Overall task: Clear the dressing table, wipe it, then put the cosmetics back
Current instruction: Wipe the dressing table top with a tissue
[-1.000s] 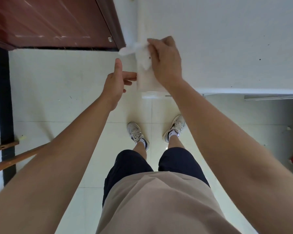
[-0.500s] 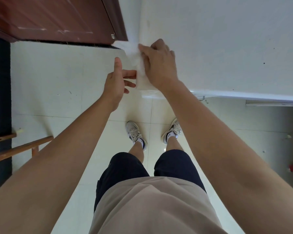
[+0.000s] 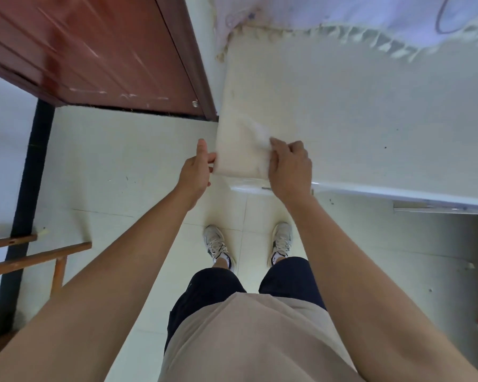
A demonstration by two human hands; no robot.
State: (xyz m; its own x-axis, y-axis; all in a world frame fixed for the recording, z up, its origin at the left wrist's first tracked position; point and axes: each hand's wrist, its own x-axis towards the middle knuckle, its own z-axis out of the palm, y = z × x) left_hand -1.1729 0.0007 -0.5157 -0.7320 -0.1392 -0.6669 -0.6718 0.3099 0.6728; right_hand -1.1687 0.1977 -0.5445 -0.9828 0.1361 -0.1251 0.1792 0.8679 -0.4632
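Far L: wooden rails (image 3: 36, 253) and a black post (image 3: 29, 175), then a red-brown door (image 3: 94, 51) w/ its lower corner close to the table's L end. L hand (image 3: 195, 172) sat at the L edge of the dressing table (image 3: 370, 119), thumb up, fingers fairly straight and touching the edge by the front corner. It held nothing, prob cupped to catch dust. R hand (image 3: 289, 168) pinched a white wipe (image 3: 260, 132) and pressed it on the top just inside that corner. Further R the top was white w/ a few dark specks. A fringed lavender cloth (image 3: 370, 20) lay along the back. No cosmetics in view.

Progress, as judged: clearing looked done on the visible part. Wiping was in hand at the L front corner, approx mid-task. Specks to the R weren't wiped yet. Cosmetics were yet to go back; can't tell where they sat.

Room: front edge ran R from the hands, w/ open floor (image 3: 122, 161) below. Door made it tight at the L corner. Plenty of free top to the R.
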